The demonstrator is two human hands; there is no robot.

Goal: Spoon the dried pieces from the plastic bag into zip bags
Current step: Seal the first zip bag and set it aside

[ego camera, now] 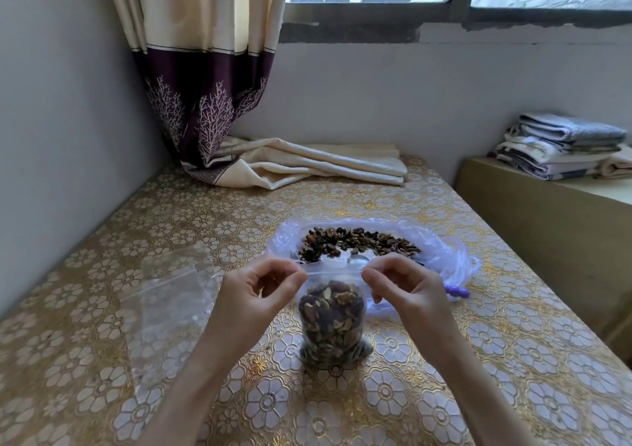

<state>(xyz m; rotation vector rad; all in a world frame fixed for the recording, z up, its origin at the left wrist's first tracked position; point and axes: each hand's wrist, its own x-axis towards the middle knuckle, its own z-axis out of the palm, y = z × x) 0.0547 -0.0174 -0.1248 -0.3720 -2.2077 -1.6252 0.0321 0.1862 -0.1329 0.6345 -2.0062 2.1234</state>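
A clear zip bag (333, 322), filled with dried nuts and pieces, stands upright on the table. My left hand (260, 292) pinches the left end of its zip strip. My right hand (403, 285) pinches the right end. Behind it lies the open plastic bag (441, 250) with a heap of dried pieces (359, 240) spread inside. A spoon rests in that bag, its clear bowl (355, 260) just behind the zip strip and its purple handle (456, 291) sticking out to the right of my right hand.
Empty clear zip bags (171, 295) lie flat to the left of my hands. A folded cream curtain (307, 165) rests at the table's far end. The wall runs along the left side. A low cabinet with folded towels (561, 145) stands to the right.
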